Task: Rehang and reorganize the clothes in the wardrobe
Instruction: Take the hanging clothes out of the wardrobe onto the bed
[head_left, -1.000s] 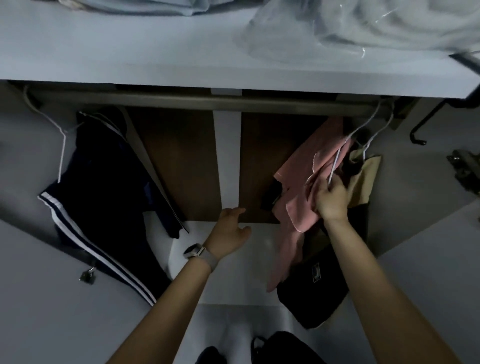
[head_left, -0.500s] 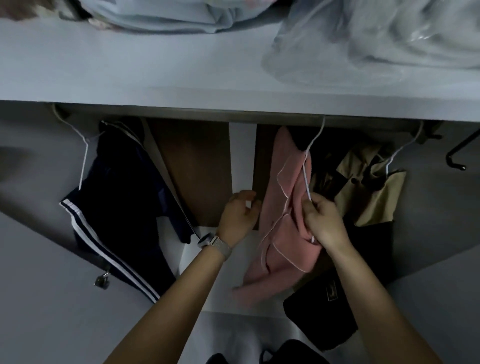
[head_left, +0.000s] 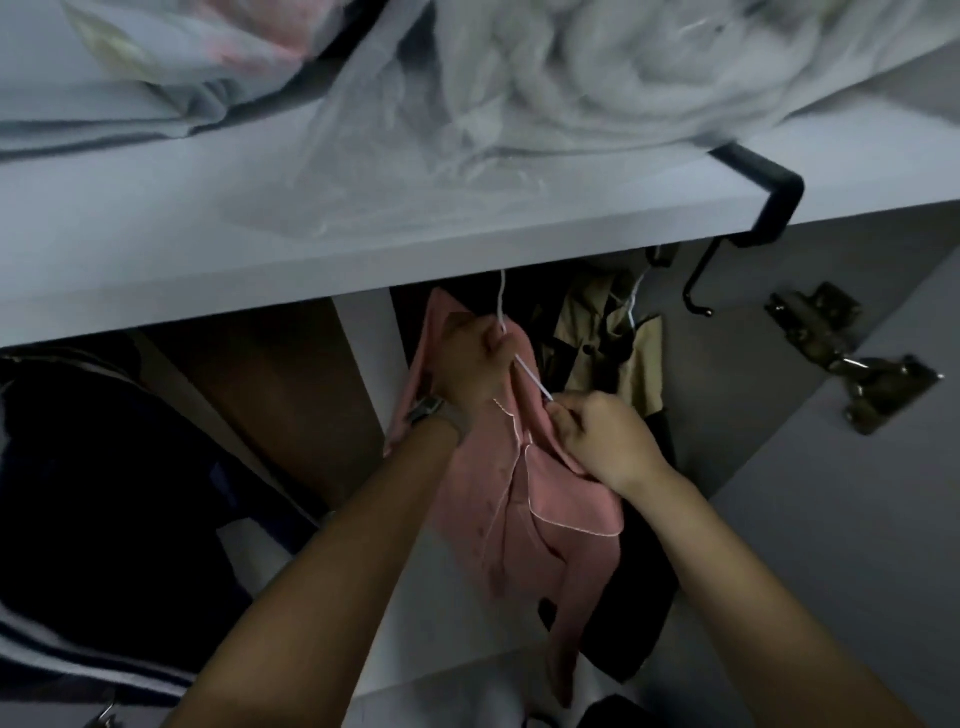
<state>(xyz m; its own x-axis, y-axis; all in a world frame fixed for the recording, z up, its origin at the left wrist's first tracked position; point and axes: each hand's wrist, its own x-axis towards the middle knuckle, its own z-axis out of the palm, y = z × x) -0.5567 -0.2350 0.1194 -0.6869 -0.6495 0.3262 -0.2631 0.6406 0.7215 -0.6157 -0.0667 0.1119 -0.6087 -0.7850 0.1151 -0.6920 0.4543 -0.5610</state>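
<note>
A pink shirt with white piping (head_left: 524, 499) hangs crumpled from a white wire hanger (head_left: 527, 375) whose hook disappears up behind the shelf edge. My left hand (head_left: 470, 364), a watch on its wrist, grips the hanger at the neck just under the hook. My right hand (head_left: 602, 439) pinches the lower end of the hanger's wire together with the pink fabric. A beige garment (head_left: 608, 338) hangs on another hanger to the right, with dark clothes behind it. The rail itself is hidden by the shelf.
A white shelf (head_left: 260, 249) above carries folded bedding and a plastic-wrapped bundle (head_left: 597, 78). A dark navy striped garment (head_left: 98, 519) hangs at the left. A black hook (head_left: 748, 218) clamps the shelf's right end, and a metal door hinge (head_left: 857, 374) sits on the right wall.
My left hand rose from beside the pink shirt and took hold of the hanger's neck. The view moved closer and tilted up, so the shelf now hides the rail.
</note>
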